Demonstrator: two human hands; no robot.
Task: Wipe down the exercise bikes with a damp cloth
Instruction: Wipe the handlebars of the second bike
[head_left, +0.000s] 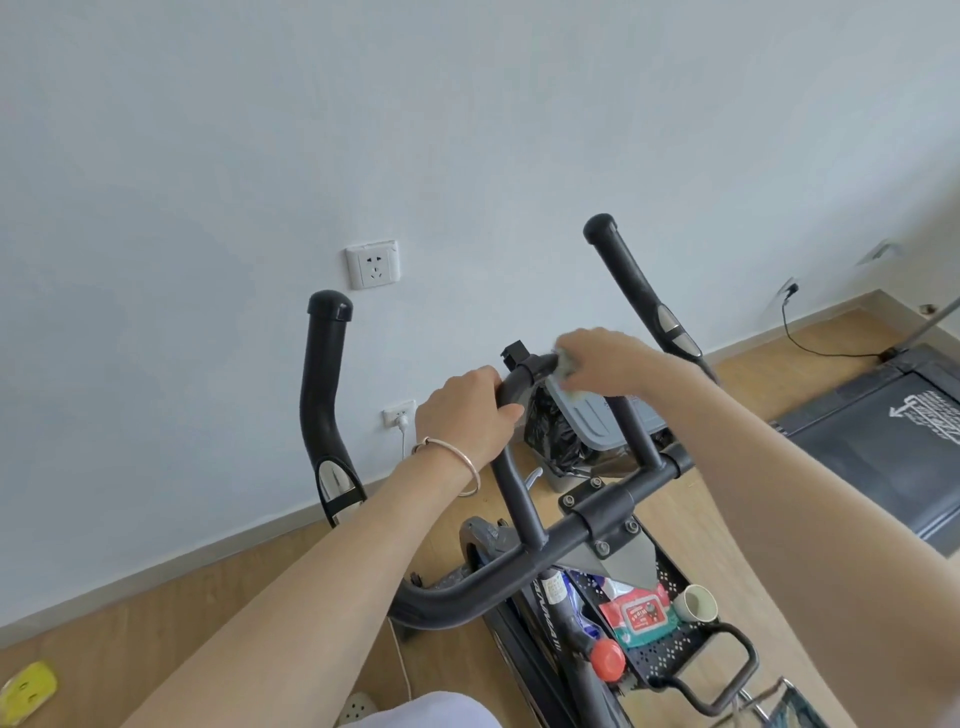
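A black exercise bike fills the middle of the head view, its crossbar (613, 506) running from lower left to upper right. My left hand (465, 415) grips the left side of the inner loop handlebar (511, 478). My right hand (605, 361) holds a pale green cloth (569, 366) bunched against the top bend of that loop. The left outer grip (324, 374) and the right outer grip (631, 283) stand up on either side, untouched.
A black mesh tray (667, 647) under the bars holds a red wipes pack (641, 616) and a small cup (698, 605). A bin with a black bag (558, 441) stands behind by the white wall. A treadmill (883, 441) lies at right. A wall socket (372, 264) is at left.
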